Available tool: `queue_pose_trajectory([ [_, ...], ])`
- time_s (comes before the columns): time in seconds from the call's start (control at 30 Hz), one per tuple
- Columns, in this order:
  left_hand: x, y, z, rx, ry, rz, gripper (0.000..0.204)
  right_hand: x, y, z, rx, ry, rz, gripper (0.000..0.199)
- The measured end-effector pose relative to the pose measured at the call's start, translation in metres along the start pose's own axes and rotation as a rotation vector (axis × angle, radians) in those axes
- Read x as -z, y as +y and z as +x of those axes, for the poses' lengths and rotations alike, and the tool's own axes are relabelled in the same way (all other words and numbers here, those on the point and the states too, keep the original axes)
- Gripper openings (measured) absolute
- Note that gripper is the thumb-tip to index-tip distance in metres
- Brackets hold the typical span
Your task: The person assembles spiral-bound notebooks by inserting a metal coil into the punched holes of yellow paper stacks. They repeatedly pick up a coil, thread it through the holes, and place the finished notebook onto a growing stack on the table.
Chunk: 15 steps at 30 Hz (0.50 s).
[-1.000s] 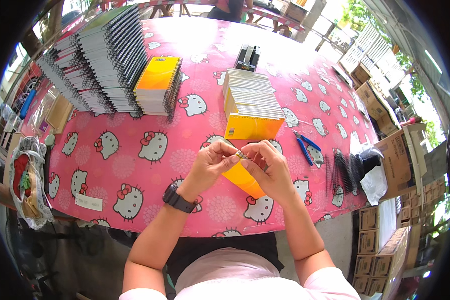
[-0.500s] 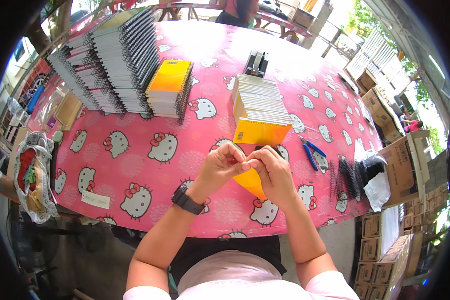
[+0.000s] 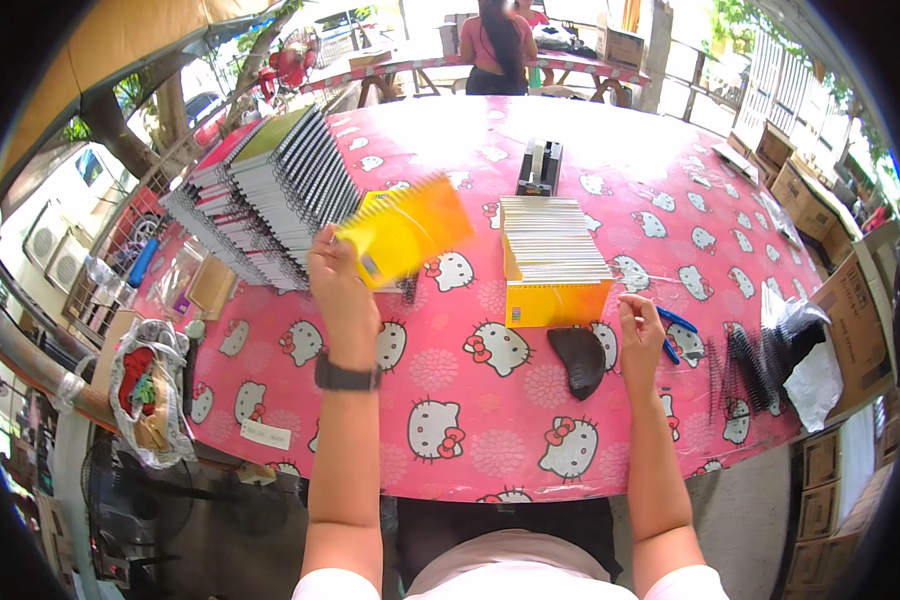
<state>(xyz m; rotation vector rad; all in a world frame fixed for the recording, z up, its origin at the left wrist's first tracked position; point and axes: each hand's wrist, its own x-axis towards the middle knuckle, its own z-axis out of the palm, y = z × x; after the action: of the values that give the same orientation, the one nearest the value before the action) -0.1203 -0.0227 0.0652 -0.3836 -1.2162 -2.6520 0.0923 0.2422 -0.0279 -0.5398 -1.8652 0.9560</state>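
Observation:
My left hand (image 3: 338,285), with a dark watch on the wrist, grips a yellow spiral notebook (image 3: 406,232) by its near left corner. The notebook is tilted and blurred by motion, above a short stack of notebooks (image 3: 374,200) that it largely hides. My right hand (image 3: 640,328) is just over the table, its fingers loosely bent and apart, with nothing seen in them. Beside it lie blue-handled pliers (image 3: 677,320). A dark curved pad-like object (image 3: 580,362) rests to its left, in front of a row of yellow-covered notebooks (image 3: 558,303).
Tall stacks of spiral notebooks (image 3: 290,190) stand at the left. A tape dispenser (image 3: 540,167) sits behind the yellow row. Black spiral coils (image 3: 750,365) and a cardboard box (image 3: 855,340) are at the right. A bag (image 3: 150,390) hangs by the left edge. A person (image 3: 497,50) is at a far table.
My hands have parted. The left moved left and up with the yellow notebook; the right moved right toward the pliers. The dark curved object now shows. The head view has tilted up and left.

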Motion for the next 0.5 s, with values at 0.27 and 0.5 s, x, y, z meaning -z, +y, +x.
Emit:
queue_pose_trajectory([
  [0.27,0.058,-0.029,0.054,-0.654,-0.072,1.487,0.044,-0.016,-0.010,-0.005,-0.002,-0.246,0.029,0.016],
  [0.5,0.022,-0.022,0.029,-0.870,-0.457,1.545,0.043,-0.009,-0.037,-0.016,-0.027,-0.543,-0.385,0.035],
])
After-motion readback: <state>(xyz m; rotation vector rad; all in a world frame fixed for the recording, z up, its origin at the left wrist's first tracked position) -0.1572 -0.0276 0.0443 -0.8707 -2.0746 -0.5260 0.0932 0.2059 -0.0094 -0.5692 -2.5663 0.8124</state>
